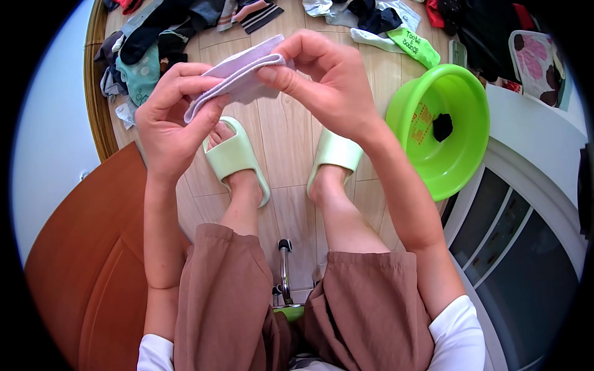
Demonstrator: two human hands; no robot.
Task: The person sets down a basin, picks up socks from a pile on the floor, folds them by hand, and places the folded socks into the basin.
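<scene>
Grip: the left hand [176, 120] pinches the lower end of a lilac cloth [238, 75], apparently a sock; the right hand [331, 83] pinches its upper end. Recommended practice: keep both pinches firm and the layered edges level, lest the fold slip. Condition: pale, folded in layers, slightly rumpled beneath; position, eleven o'clock. Outward: green basin [456, 164] at two o'clock, containing a dark item [442, 127]; garment pile [148, 40] between ten and eleven.

Lilac cloth [242, 75] matt; green basin [455, 166] smooth, glossy plastic; slippers [237, 156] smooth, matt; floor [286, 148] wood-grained.
</scene>
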